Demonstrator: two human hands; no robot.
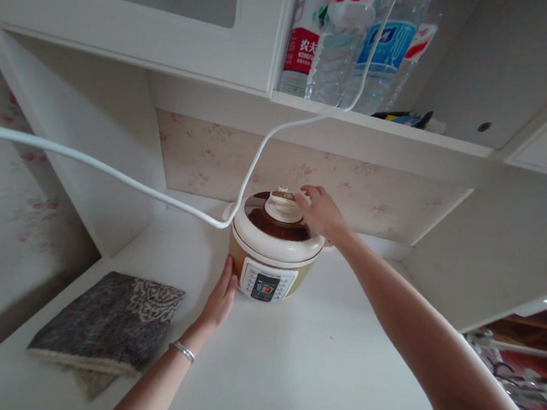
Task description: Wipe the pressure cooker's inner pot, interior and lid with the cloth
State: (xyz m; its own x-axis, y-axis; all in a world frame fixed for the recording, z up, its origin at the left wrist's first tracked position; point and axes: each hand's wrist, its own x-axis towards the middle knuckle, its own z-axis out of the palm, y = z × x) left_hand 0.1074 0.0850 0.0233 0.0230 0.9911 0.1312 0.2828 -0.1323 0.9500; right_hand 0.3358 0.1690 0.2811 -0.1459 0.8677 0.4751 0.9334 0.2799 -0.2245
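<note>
An electric pressure cooker (275, 250) stands upright on a white surface, its control panel (268, 283) facing me. Its lid is brown and cream, with a raised cream handle (284, 207) on top. My left hand (221, 298), with a silver bracelet (182, 351) on its wrist, rests its outstretched fingers against the lower left side of the cooker. Over the right part of the lid is my right hand (320, 212). Its fingers are extended beside the handle's right end; whether they press on the handle I cannot tell.
A folded grey patterned cloth (109, 321) lies left on the white surface (302, 375). A white cable (254, 156) hangs from above, passing in front of the cooker's left edge and off left. Plastic bottles (339, 53) stand on the shelf (387, 127) overhead. Cabinet panels enclose both sides.
</note>
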